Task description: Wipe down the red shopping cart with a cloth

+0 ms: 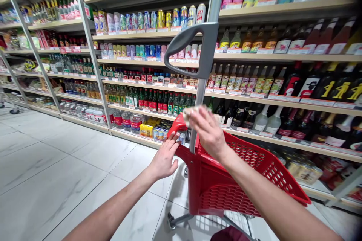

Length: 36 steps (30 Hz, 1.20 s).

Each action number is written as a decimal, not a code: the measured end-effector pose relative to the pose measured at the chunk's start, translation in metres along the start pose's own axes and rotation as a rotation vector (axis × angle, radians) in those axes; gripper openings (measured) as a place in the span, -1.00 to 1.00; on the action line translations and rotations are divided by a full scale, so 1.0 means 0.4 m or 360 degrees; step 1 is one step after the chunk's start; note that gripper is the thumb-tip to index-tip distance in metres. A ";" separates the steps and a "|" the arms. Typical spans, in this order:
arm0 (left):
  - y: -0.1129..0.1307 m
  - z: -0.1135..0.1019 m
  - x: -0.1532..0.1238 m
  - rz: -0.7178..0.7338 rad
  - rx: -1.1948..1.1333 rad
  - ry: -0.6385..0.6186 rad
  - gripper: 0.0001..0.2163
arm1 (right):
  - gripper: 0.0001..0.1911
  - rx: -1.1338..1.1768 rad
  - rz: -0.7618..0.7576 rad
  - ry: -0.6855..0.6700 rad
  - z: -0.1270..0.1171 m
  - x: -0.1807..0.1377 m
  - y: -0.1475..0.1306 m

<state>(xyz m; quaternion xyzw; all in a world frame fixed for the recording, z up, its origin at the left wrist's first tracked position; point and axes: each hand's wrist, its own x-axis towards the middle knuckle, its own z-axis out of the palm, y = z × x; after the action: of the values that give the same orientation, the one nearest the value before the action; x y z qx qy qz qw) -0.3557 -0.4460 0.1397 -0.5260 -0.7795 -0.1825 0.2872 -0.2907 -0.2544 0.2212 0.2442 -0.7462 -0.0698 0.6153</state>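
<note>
A red plastic shopping basket on wheels (226, 180) stands in front of me with its grey pull handle (198, 45) raised upright. My left hand (165, 158) lies open and flat against the basket's near left corner. My right hand (207, 130) is at the basket's rim beside the handle's post, fingers closed on a pale crumpled cloth (190, 113). The cloth is blurred.
Long store shelves (158, 86) of bottles, cans and jars run along the left and ahead. Wine bottles (311, 83) fill the shelves on the right. Pale tiled floor (56, 165) stretches to the left. Another cart's wheels (11, 110) show far left.
</note>
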 end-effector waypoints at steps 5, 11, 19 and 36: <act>0.002 0.001 -0.004 0.0019 -0.0034 0.0040 -0.44 | -0.68 0.0157 0.0120 -0.0299 0.015 -0.235 -0.133; 0.002 -0.004 0.002 0.0020 -0.0074 0.0040 -0.43 | -0.67 0.0195 0.0232 -0.0446 0.020 -0.460 -0.278; -0.002 0.010 -0.003 0.0041 -0.0091 0.0111 -0.42 | -0.68 0.0249 0.0452 -0.0136 0.023 -0.325 -0.215; 0.056 0.001 0.047 -0.0279 0.0111 -0.0129 -0.40 | -0.69 0.0438 0.0278 -0.0292 -0.005 -0.411 -0.165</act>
<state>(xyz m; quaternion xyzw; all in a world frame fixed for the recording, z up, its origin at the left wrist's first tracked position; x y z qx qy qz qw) -0.3405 -0.4239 0.1508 -0.4524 -0.8393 -0.1583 0.2566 -0.2502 -0.2372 0.0496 0.2531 -0.8201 0.0647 0.5092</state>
